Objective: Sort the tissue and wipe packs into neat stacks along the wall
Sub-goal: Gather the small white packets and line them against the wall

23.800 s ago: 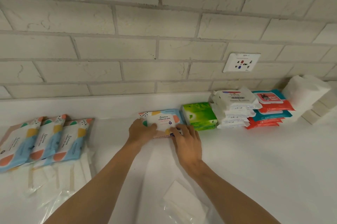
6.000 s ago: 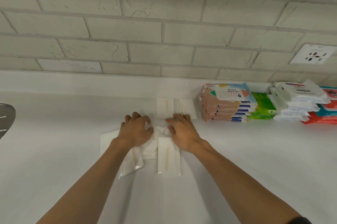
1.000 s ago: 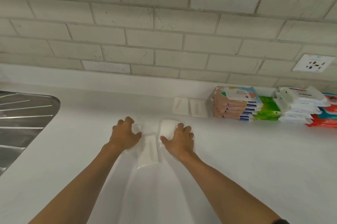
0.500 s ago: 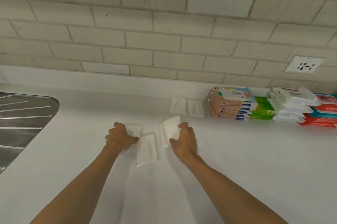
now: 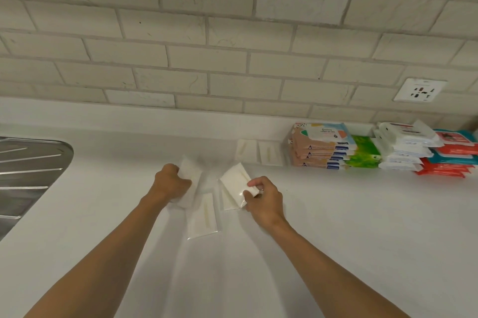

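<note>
The left hand (image 5: pixel 169 183) curls round a white pack (image 5: pixel 191 172) near the middle of the desk (image 5: pixel 336 214). The right hand (image 5: pixel 261 198) pinches a second white pack (image 5: pixel 236 182) by one corner, holding it tilted. A third pack (image 5: pixel 201 216) lies flat between the hands. Two more packs (image 5: pixel 258 152) lie at the desk's back edge, just beside the coloured wipe stacks (image 5: pixel 320 148).

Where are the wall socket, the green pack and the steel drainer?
wall socket (image 5: pixel 420 90): head view, faceplate centre.
green pack (image 5: pixel 363 152): head view, front face.
steel drainer (image 5: pixel 25 170): head view, ribbed surface.
</note>
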Demonstrator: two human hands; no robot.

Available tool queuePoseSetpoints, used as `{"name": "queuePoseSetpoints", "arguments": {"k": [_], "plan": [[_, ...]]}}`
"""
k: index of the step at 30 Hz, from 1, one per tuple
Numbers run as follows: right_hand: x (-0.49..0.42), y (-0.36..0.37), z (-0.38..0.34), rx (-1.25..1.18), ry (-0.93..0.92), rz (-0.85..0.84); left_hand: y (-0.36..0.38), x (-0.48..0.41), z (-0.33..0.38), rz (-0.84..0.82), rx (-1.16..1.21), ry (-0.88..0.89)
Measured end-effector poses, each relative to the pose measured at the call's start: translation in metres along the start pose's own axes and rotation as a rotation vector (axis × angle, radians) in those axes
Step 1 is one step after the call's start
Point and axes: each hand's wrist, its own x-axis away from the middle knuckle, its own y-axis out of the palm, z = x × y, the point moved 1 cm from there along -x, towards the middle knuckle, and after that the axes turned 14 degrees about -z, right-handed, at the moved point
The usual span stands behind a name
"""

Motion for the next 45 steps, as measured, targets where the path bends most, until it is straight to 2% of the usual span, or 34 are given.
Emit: {"name": "queuePoseSetpoints", "arguments": {"k": [8, 15, 18, 23, 30, 35, 39, 45], "plan": [[-0.01, -0.021, -0.013, -0.222, 0.002, 0.036, 0.01, -0.006, 0.034, -0.106, 0.313, 0.115], [-0.036, -0.044, -0.013, -0.364, 0.076, 0.14, 0.027, -0.025, 0.071, -0.171, 0.459, 0.174], [-0.052, -0.052, -0.009, -0.546, 0.17, 0.19, 0.033, -0.039, 0.083, -0.186, 0.493, 0.176], [-0.068, -0.063, -0.004, -0.862, 0.315, 0.161, 0.046, -0.064, 0.097, -0.191, 0.484, 0.163], [-0.091, -0.068, 0.001, -0.942, 0.377, 0.198, 0.065, -0.095, 0.109, -0.151, 0.511, 0.15], [-0.105, -0.066, 0.007, -0.971, 0.37, 0.236, 0.08, -0.117, 0.105, -0.132, 0.462, 0.114], [-0.113, -0.063, 0.013, -0.961, 0.362, 0.28, 0.087, -0.12, 0.105, -0.016, 0.258, 0.098], [-0.113, -0.058, 0.023, -0.844, 0.384, 0.325, 0.096, -0.126, 0.094, 0.022, 0.037, 0.136]]}}
